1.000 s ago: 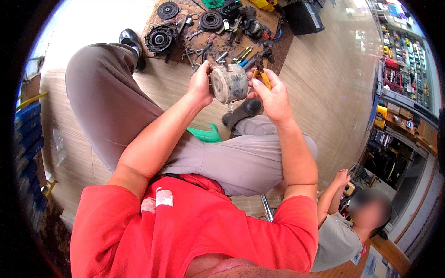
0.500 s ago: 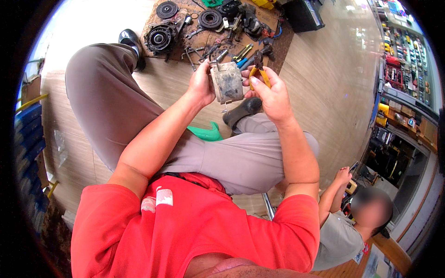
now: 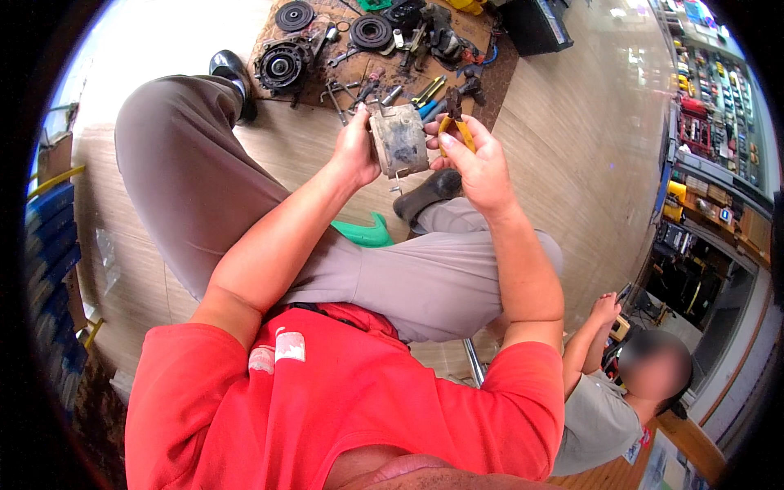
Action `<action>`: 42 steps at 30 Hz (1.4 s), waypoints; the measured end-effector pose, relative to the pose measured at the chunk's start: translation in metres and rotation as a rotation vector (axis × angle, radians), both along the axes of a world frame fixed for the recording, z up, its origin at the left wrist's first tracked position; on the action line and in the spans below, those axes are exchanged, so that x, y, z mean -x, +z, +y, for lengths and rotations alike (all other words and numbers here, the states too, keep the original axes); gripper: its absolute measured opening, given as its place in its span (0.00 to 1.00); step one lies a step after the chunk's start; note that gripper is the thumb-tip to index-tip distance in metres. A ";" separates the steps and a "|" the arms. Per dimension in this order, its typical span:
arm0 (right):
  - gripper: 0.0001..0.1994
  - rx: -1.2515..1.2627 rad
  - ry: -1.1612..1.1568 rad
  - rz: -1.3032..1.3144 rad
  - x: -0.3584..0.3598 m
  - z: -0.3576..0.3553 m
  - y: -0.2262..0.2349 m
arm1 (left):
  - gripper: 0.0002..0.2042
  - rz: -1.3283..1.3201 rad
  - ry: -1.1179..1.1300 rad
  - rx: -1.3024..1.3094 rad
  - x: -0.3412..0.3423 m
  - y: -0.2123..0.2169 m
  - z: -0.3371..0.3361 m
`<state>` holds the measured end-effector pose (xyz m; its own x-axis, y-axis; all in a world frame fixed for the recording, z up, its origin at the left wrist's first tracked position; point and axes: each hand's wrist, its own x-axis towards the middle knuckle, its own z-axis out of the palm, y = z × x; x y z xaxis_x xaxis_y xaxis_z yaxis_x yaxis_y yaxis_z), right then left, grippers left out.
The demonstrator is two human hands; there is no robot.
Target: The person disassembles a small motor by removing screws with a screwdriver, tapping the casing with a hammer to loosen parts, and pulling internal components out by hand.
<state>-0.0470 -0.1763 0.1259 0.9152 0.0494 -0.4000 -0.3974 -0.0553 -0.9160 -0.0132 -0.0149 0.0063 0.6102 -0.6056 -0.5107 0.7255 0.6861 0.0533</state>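
I hold a grimy grey metal housing (image 3: 400, 140) above my knees. My left hand (image 3: 356, 151) grips its left side. On its right side rests my right hand (image 3: 476, 159), which also clasps yellow-handled pliers (image 3: 454, 126) with the jaws pointing away from me. The housing's flat dirty face is turned toward me, and a small metal tab sticks out at its lower edge.
A brown mat (image 3: 384, 41) on the floor ahead carries round pulleys (image 3: 282, 65), wrenches and other loose tools. A green object (image 3: 363, 235) lies under my legs. Another person (image 3: 629, 384) sits at the lower right. Shelves of goods (image 3: 710, 106) line the right wall.
The housing has been turned in my hands: its round end faced me before, now its flat side does. Both hands stay at about the same place.
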 end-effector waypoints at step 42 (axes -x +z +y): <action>0.21 1.225 0.439 0.299 -0.044 -0.110 -0.170 | 0.28 0.129 -0.168 -0.251 0.032 -0.029 -0.011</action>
<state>-0.0034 -0.2864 -0.0441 0.7859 -0.2177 -0.5788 -0.3107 -0.9483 -0.0652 -0.0455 -0.0257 -0.0229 0.4329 -0.5377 -0.7235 0.8394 0.5330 0.1062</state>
